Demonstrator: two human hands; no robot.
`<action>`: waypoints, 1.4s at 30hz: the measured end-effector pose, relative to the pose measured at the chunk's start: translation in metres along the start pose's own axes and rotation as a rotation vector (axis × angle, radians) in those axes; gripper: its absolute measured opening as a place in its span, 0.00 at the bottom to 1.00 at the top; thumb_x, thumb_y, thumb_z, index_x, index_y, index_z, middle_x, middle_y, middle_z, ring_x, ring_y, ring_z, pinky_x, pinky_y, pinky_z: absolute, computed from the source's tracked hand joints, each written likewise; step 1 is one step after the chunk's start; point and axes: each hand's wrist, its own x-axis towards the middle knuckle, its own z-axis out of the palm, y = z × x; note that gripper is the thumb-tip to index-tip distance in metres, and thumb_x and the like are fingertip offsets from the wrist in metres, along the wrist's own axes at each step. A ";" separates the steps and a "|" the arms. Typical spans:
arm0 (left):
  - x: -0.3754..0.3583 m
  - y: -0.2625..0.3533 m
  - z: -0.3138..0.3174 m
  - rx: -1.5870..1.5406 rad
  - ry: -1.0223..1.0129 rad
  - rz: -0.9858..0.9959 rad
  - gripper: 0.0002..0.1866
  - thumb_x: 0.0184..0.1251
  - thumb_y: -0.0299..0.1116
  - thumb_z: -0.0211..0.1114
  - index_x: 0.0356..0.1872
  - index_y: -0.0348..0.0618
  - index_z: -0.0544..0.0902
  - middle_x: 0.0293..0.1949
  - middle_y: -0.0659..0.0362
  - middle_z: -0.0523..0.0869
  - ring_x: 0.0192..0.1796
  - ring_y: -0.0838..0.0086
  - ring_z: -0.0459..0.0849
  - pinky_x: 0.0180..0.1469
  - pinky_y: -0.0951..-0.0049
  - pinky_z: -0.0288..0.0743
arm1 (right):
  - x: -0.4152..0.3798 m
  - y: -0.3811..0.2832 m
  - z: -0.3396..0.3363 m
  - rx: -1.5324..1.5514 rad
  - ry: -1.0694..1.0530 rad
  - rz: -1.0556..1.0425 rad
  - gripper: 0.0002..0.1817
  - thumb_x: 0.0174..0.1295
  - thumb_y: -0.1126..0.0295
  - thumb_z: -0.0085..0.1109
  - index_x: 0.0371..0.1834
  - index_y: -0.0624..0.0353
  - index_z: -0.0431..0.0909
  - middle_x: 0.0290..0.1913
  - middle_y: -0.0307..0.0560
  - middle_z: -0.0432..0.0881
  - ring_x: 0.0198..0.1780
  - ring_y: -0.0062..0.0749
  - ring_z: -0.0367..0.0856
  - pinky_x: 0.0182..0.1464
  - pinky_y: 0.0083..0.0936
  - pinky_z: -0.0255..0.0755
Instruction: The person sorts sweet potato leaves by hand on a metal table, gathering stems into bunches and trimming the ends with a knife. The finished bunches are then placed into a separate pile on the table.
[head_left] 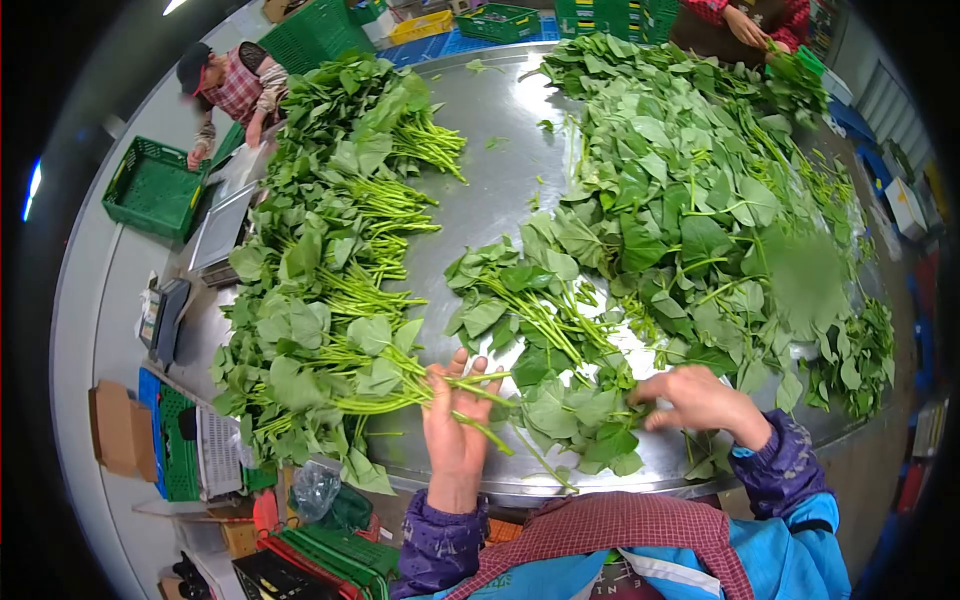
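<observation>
My left hand [457, 430], palm up near the front edge of the metal table, has its fingers and thumb around a small bunch of leafy green stems [405, 385]. The leaves of that bunch point left, and the cut stem ends stick out to the right past my fingers. My right hand [690, 402] is over loose leafy greens [590, 415] at the front; its fingers are bent, with a gap between thumb and fingertips, and I see nothing held in them. Between my hands and just beyond lies a loose cluster of stems [535, 310].
Bunched greens [320, 220] line the table's left side, stems pointing right. A large heap of leaves [680, 180] covers the right. Bare metal table [485, 190] shows between. A co-worker [235, 85] stands by a green crate [155, 185]; another person's hands [745, 25] work at top right.
</observation>
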 end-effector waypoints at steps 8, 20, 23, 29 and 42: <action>-0.002 -0.012 -0.011 -0.214 -0.090 -0.232 0.07 0.68 0.39 0.49 0.37 0.48 0.71 0.12 0.69 0.55 0.16 0.85 0.55 0.31 0.83 0.67 | 0.093 0.004 0.026 -0.090 0.694 0.155 0.16 0.49 0.58 0.59 0.32 0.60 0.75 0.30 0.52 0.78 0.32 0.48 0.77 0.33 0.39 0.69; -0.011 -0.027 0.016 0.047 -0.024 -0.111 0.08 0.64 0.37 0.55 0.38 0.46 0.70 0.24 0.67 0.69 0.28 0.82 0.69 0.41 0.76 0.72 | 0.051 0.008 0.007 1.371 0.518 0.094 0.14 0.63 0.60 0.50 0.36 0.61 0.77 0.20 0.35 0.75 0.19 0.13 0.68 0.19 0.10 0.59; -0.009 -0.036 0.026 0.092 -0.032 -0.143 0.09 0.61 0.30 0.59 0.38 0.38 0.72 0.29 0.61 0.74 0.32 0.76 0.74 0.39 0.75 0.70 | 0.040 -0.015 0.012 1.582 0.424 0.031 0.15 0.64 0.61 0.47 0.38 0.64 0.75 0.21 0.35 0.75 0.16 0.12 0.64 0.16 0.11 0.55; -0.016 -0.050 0.035 0.202 -0.060 -0.116 0.10 0.59 0.25 0.59 0.41 0.35 0.73 0.31 0.58 0.77 0.31 0.75 0.75 0.33 0.80 0.69 | 0.034 -0.039 0.042 1.065 0.595 0.008 0.13 0.60 0.69 0.53 0.44 0.66 0.75 0.30 0.38 0.80 0.21 0.11 0.65 0.21 0.12 0.60; -0.021 -0.056 0.025 0.233 -0.166 -0.224 0.12 0.62 0.29 0.58 0.44 0.36 0.71 0.36 0.58 0.77 0.33 0.75 0.76 0.33 0.74 0.75 | 0.036 -0.048 0.054 1.425 0.161 0.011 0.14 0.65 0.64 0.44 0.36 0.66 0.74 0.22 0.37 0.71 0.17 0.15 0.62 0.20 0.13 0.56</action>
